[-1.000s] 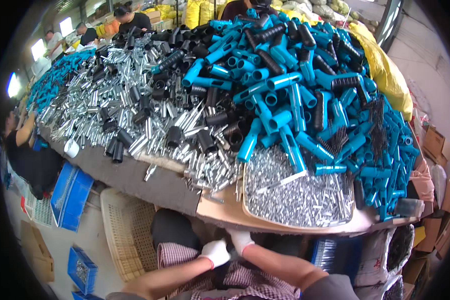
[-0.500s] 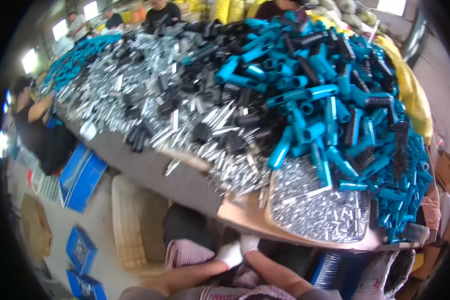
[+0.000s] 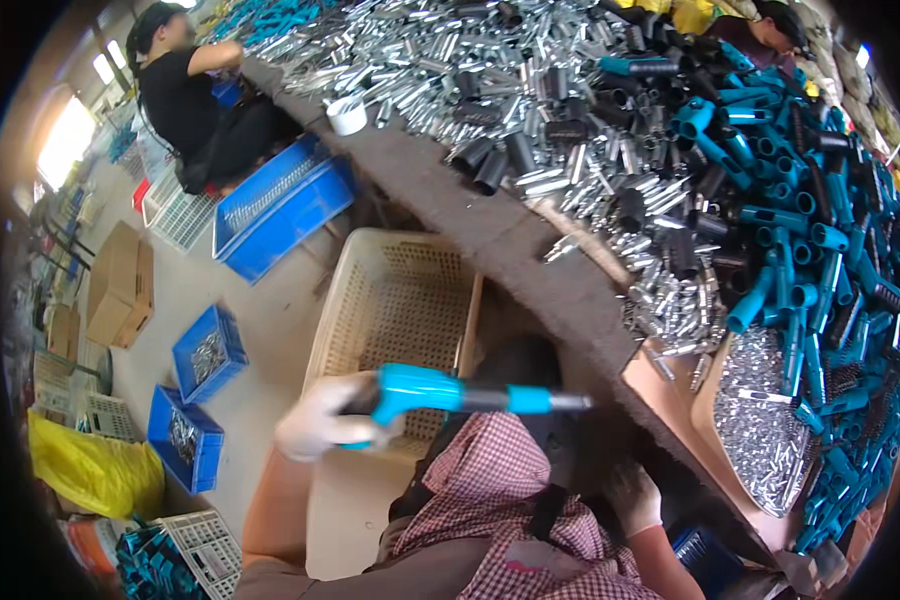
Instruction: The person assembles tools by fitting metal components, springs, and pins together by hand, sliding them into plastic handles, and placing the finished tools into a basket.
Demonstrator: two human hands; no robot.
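In my gloved left hand (image 3: 325, 420) is a teal and black pistol-shaped hand tool (image 3: 420, 388) with a silver metal tip. The fingers are closed round its grip end, and the tool lies level, tip to the right, above my lap and the near part of a cream plastic crate (image 3: 395, 340). My gloved right hand (image 3: 634, 498) is low beside my right thigh, under the table's edge. Its fingers look loosely apart, with nothing visible in them. A checked cloth (image 3: 495, 460) covers my lap.
The table (image 3: 510, 235) carries heaped silver metal parts (image 3: 450, 85), teal tool bodies (image 3: 770, 210) and a tray of small metal pieces (image 3: 760, 420). Blue bins (image 3: 210, 352) and a cardboard box (image 3: 120, 285) stand on the floor at left. A person in black (image 3: 185, 100) sits farther along the table.
My view has turned left. My hands were close together by the table edge; now they are apart, the left out to the left with the tool in plain sight, the right lower at my side.
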